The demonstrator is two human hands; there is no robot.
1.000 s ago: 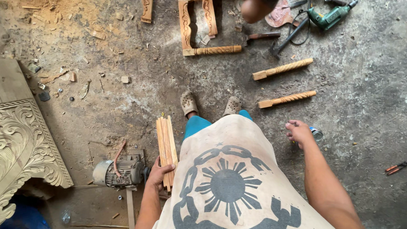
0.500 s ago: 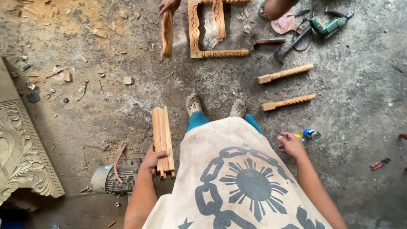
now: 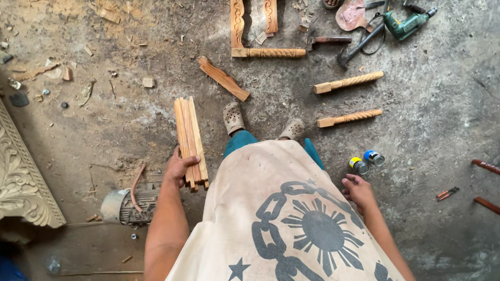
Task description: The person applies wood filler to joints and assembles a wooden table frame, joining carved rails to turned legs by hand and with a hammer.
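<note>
- The left hand [image 3: 178, 168] is closed around a bundle of wooden sticks [image 3: 190, 141]. The thumb lies over the top of the sticks and the fingers wrap under them.
- The sticks are flat, long and light brown. They point away from the hand, out over the dusty floor [image 3: 118, 130].
- The right hand [image 3: 357, 191] holds nothing. It hangs by the person's side with the fingers loosely curled.
- Just past the right hand, two small cans [image 3: 367, 162] stand on the floor, one with a yellow top and one with a blue top. The hand does not touch them.
- Between the two hands are the person's two feet in pale shoes [image 3: 233, 117] and a cream apron [image 3: 288, 224] with a dark sun and chain picture.
- Farther out from the right hand lie two carved wooden pegs [image 3: 347, 83], near each other.
- Even farther out are a green drill [image 3: 406, 24], a hammer [image 3: 359, 46] and a carved wooden frame [image 3: 255, 26].
- A short wooden plank [image 3: 223, 78] lies on the floor just past the tip of the sticks.
- Beside the left hand, lower down, sits a small grey motor [image 3: 127, 205].
- Far out on the left-hand side is a big carved wooden panel [image 3: 6, 164].
</note>
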